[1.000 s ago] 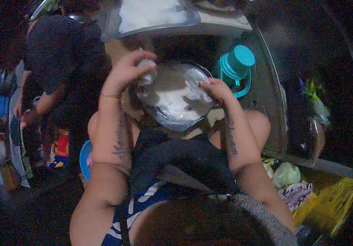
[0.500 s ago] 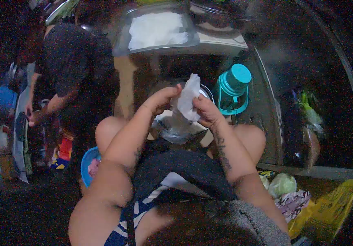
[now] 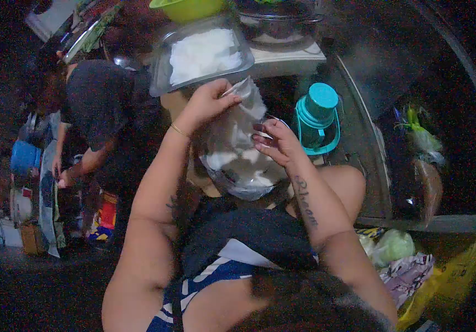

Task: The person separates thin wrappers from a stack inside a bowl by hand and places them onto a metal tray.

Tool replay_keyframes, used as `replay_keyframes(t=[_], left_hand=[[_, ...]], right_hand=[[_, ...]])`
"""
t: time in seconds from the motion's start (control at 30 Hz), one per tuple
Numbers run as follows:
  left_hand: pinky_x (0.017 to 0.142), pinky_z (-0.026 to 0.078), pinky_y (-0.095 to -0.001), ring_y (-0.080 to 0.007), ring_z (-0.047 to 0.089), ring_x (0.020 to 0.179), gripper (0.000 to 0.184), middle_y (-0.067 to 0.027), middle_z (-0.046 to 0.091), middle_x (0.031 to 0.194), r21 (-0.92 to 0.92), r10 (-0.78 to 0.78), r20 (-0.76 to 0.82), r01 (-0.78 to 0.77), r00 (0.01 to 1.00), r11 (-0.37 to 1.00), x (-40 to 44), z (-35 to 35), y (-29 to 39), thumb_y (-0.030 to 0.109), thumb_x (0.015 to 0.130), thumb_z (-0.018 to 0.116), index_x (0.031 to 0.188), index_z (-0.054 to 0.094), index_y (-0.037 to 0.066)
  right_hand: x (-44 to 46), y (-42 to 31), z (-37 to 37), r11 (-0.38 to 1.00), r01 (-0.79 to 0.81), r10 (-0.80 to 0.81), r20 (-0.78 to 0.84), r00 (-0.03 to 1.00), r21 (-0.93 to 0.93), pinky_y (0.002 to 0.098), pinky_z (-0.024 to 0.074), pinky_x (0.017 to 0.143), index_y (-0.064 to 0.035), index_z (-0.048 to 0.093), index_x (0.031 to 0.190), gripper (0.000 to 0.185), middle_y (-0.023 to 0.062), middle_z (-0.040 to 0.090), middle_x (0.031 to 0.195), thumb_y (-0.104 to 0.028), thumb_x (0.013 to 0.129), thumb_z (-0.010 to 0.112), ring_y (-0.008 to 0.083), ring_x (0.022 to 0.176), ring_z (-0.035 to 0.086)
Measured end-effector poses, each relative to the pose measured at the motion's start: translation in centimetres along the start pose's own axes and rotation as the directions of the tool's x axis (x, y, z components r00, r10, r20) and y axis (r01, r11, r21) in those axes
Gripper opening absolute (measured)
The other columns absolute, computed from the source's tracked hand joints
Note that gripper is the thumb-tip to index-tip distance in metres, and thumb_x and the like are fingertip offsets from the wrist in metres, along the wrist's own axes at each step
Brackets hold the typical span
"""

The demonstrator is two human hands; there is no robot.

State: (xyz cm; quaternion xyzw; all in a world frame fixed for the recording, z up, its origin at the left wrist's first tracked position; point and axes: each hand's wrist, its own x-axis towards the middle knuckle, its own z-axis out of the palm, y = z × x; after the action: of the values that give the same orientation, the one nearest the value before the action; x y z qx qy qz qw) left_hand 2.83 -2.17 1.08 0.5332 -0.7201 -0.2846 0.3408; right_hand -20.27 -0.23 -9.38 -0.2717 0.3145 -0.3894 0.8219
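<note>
My left hand [image 3: 210,104] pinches the top of a thin, translucent whitish sheet [image 3: 242,108], thumb against fingers. The sheet hangs down between my hands. At its right edge is my right hand [image 3: 279,143], fingers apart; whether they touch the sheet I cannot tell. Just below, between my knees, lies clear plastic [image 3: 243,185] with white patches showing in it. Part of a round metal rim shows behind my right fingers. Beyond my left hand stands a clear tray [image 3: 163,83] holding a white, layered mass [image 3: 205,55].
A turquoise pail-like container [image 3: 320,119] stands to the right. Farther back are a lime-green basin [image 3: 188,8] and a metal pot [image 3: 279,25]. Green vegetables [image 3: 417,130] in plastic lie far right, a yellow bag [image 3: 453,271] lower right. Another person [image 3: 97,99] bends at the left.
My left hand has moved up and away with the sheet, which is now spread longer. My right fingers have opened from their hold on it. The whole view has shifted slightly.
</note>
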Motion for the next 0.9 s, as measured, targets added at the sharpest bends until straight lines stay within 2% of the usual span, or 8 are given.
replay_keyframes(t=[0.23, 0.33, 0.43, 0.57, 0.7, 0.83, 0.87, 0.9], left_hand=[[0.07, 0.047, -0.0402, -0.0347, 0.06, 0.077, 0.033, -0.0196, 0.061, 0.085, 0.214, 0.135, 0.19, -0.175, 0.972, 0.961, 0.4, 2.2, 1.0, 0.028, 0.078, 0.069, 0.093, 0.057, 0.001], [0.071, 0.047, -0.0408, -0.0336, 0.06, 0.079, 0.03, -0.0182, 0.062, 0.084, 0.2, 0.19, 0.277, -0.25, 0.942, 0.947, 1.2, 1.8, 2.1, 0.029, 0.081, 0.065, 0.093, 0.056, 0.003], [0.071, 0.047, -0.0389, -0.0274, 0.06, 0.076, 0.033, -0.015, 0.062, 0.081, 0.104, 0.22, 0.182, -0.241, 0.958, 0.965, 4.0, -0.9, 3.2, 0.034, 0.084, 0.062, 0.094, 0.058, 0.003], [0.06, 0.044, -0.0247, -0.0079, 0.05, 0.067, 0.026, 0.0009, 0.057, 0.078, -0.13, 0.067, -0.259, -0.103, 0.964, 0.986, 8.2, -6.8, 5.7, 0.03, 0.088, 0.059, 0.094, 0.059, 0.005], [0.062, 0.045, -0.0294, -0.012, 0.051, 0.069, 0.039, -0.0029, 0.059, 0.08, -0.107, -0.055, -0.479, 0.004, 0.876, 0.994, 9.8, -10.8, 5.7, 0.038, 0.088, 0.057, 0.099, 0.059, 0.001], [0.086, 0.047, -0.036, -0.0255, 0.059, 0.098, 0.069, -0.0177, 0.059, 0.114, 0.181, -0.21, -0.419, 0.308, 0.883, 0.934, 12.6, -11.8, -3.7, 0.047, 0.082, 0.063, 0.128, 0.044, 0.0], [0.094, 0.043, -0.0381, -0.0314, 0.055, 0.112, 0.081, -0.0215, 0.05, 0.129, 0.489, -0.072, -0.468, 0.326, 0.881, 0.809, 13.1, -12.2, -6.3, 0.047, 0.077, 0.067, 0.136, 0.034, 0.001], [0.094, 0.044, -0.0411, -0.0351, 0.057, 0.109, 0.076, -0.0226, 0.056, 0.121, 0.516, -0.028, -0.561, 0.376, 0.828, 0.77, 12.1, -12.0, -5.9, 0.045, 0.076, 0.069, 0.132, 0.041, 0.001]], right_hand=[[1.0, 0.3, -2.1, 0.999, 0.017, -0.007, -0.259, 0.966, 0.035, 0.0276, 0.0477, 0.058, -0.0093, 0.055, 0.088, 0.011, 0.0044, 0.059, 0.081, -0.018, 0.084, 0.06, 0.0155, 0.07, 0.057], [1.4, -0.3, -1.7, 0.991, 0.003, 0.054, -0.424, 0.904, 0.133, 0.0312, 0.0432, 0.051, -0.0092, 0.053, 0.088, 0.006, 0.0033, 0.055, 0.071, -0.013, 0.086, 0.049, 0.0162, 0.059, 0.053], [2.8, 0.1, -3.5, 0.967, -0.011, 0.082, -0.27, 0.959, 0.255, 0.0325, 0.0428, 0.051, -0.009, 0.053, 0.088, 0.006, 0.003, 0.056, 0.071, -0.012, 0.085, 0.049, 0.0171, 0.058, 0.053], [1.3, -0.4, -1.5, 0.996, 0.025, 0.011, -0.409, 0.912, 0.083, 0.0304, 0.0477, 0.053, -0.0055, 0.054, 0.09, 0.011, 0.0078, 0.057, 0.076, -0.014, 0.083, 0.056, 0.019, 0.061, 0.054], [1.5, -0.6, -2.3, 0.996, 0.007, 0.023, -0.349, 0.937, 0.085, 0.0297, 0.0486, 0.053, -0.0051, 0.054, 0.089, 0.012, 0.0083, 0.058, 0.076, -0.015, 0.084, 0.056, 0.0186, 0.061, 0.056], [2.2, -0.7, -3.3, 0.995, 0.039, -0.013, -0.282, 0.959, 0.088, 0.0292, 0.0486, 0.052, -0.0047, 0.053, 0.085, 0.013, 0.008, 0.058, 0.072, -0.017, 0.084, 0.057, 0.018, 0.06, 0.056], [2.3, -0.6, -3.5, 0.994, 0.045, -0.018, -0.266, 0.964, 0.098, 0.0292, 0.0486, 0.051, -0.0045, 0.053, 0.085, 0.013, 0.008, 0.057, 0.071, -0.017, 0.084, 0.057, 0.0178, 0.059, 0.056], [2.4, -1.0, -2.4, 0.993, 0.063, -0.019, -0.387, 0.922, 0.103, 0.027, 0.0471, 0.047, -0.0041, 0.053, 0.082, 0.013, 0.0085, 0.057, 0.069, -0.017, 0.084, 0.056, 0.0178, 0.056, 0.056]])
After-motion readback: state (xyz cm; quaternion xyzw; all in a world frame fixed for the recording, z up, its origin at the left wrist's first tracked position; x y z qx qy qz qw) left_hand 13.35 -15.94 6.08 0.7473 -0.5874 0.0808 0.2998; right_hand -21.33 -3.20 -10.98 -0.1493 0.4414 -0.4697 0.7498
